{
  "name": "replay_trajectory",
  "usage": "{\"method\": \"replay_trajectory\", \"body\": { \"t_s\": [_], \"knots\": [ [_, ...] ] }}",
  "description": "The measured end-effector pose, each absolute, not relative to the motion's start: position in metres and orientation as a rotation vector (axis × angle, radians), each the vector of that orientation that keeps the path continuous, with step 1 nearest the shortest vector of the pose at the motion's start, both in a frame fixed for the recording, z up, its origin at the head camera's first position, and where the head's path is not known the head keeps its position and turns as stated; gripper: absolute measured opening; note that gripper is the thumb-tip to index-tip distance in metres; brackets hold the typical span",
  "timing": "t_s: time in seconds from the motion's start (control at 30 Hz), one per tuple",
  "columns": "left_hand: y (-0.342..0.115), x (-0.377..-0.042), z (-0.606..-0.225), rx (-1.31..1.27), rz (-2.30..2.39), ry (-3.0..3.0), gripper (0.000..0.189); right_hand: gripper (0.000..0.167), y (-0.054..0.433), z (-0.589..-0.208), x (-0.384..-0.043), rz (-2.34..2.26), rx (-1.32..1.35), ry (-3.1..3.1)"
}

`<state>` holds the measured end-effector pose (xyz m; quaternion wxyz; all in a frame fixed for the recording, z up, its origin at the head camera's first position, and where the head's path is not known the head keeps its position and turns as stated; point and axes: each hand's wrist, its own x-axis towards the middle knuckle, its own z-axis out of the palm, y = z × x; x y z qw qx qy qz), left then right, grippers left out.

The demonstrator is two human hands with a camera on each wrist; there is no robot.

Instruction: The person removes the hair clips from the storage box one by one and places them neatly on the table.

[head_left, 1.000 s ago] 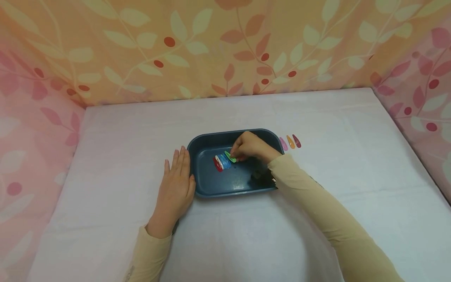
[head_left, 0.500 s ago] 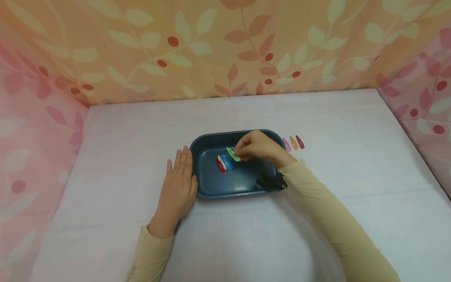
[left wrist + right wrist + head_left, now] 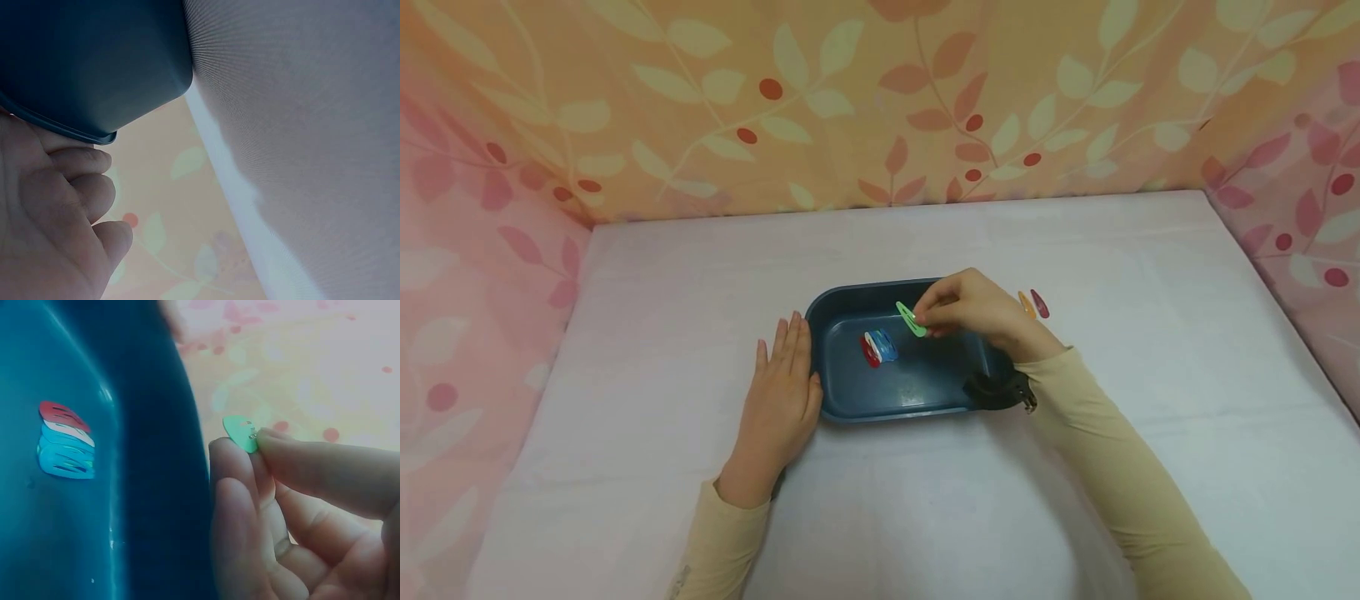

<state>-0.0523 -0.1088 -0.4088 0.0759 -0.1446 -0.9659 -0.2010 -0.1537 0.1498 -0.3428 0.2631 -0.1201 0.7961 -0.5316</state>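
My right hand (image 3: 973, 308) pinches a green hair clip (image 3: 911, 319) between thumb and fingers, raised above the dark blue tray (image 3: 917, 412). The right wrist view shows the same green clip (image 3: 240, 432) at the fingertips. Inside the tray lie several hair clips (image 3: 880, 346) in red, white and blue, bunched together side by side. My left hand (image 3: 777, 396) rests against the tray's left side with its fingers straight. In the left wrist view, the fingers (image 3: 94, 194) are beside the tray's rim.
To the right of the tray, an orange hair clip (image 3: 1027, 305) and a dark red hair clip (image 3: 1040, 303) lie on the white-covered table (image 3: 1150, 275). A floral curtain (image 3: 850, 100) hangs along the back and sides.
My right hand has lifted the green hair clip away from the other clips, up and to the right. The pink clip beside the tray is now hidden behind that hand. My left hand stays against the tray.
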Motion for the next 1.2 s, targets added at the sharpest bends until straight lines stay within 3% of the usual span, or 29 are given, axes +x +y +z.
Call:
{"method": "replay_trajectory", "body": {
  "t_s": [1.2],
  "knots": [
    [-0.11, -0.052, -0.409, -0.434, -0.602, -2.9, 0.061, 0.018, 0.198, -0.35, -0.149, -1.662, -0.253, 2.161]
  ]
}}
